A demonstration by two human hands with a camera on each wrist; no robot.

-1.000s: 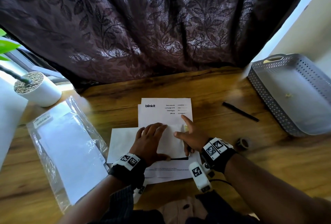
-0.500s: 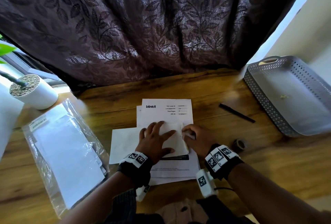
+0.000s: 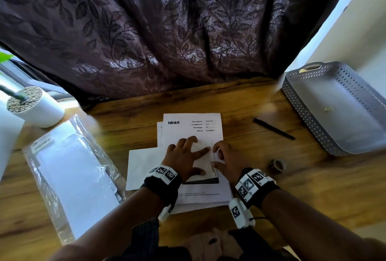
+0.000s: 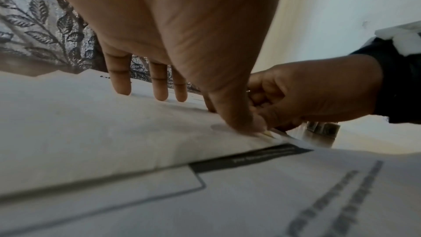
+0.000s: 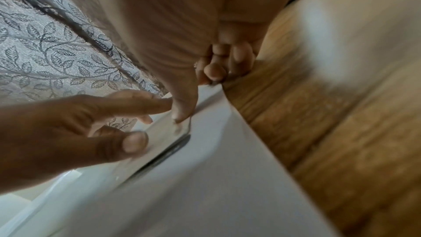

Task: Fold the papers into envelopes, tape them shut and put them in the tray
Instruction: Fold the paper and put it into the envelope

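A folded white paper (image 3: 201, 166) lies on a stack of printed sheets (image 3: 192, 127) in the middle of the wooden table. My left hand (image 3: 183, 156) lies flat on the folded paper with its fingers spread, pressing it down; the left wrist view shows its thumb (image 4: 237, 114) on the paper's near right corner. My right hand (image 3: 227, 158) is at the paper's right edge with curled fingers, its thumb (image 5: 182, 107) on that edge, pinching it. The grey perforated tray (image 3: 302, 102) stands at the far right, apart from both hands.
A tape roll (image 3: 277, 164) lies just right of my right hand and a black pen (image 3: 273, 128) beyond it. Another white sheet (image 3: 144, 164) lies left of the stack. A plastic bag of paper (image 3: 71, 173) and a white plant pot (image 3: 35, 108) are at the left; a dark curtain hangs behind.
My right hand's pointing finger has curled in and the hand has closed on the folded paper's right edge. The left hand stays pressed flat on the paper.
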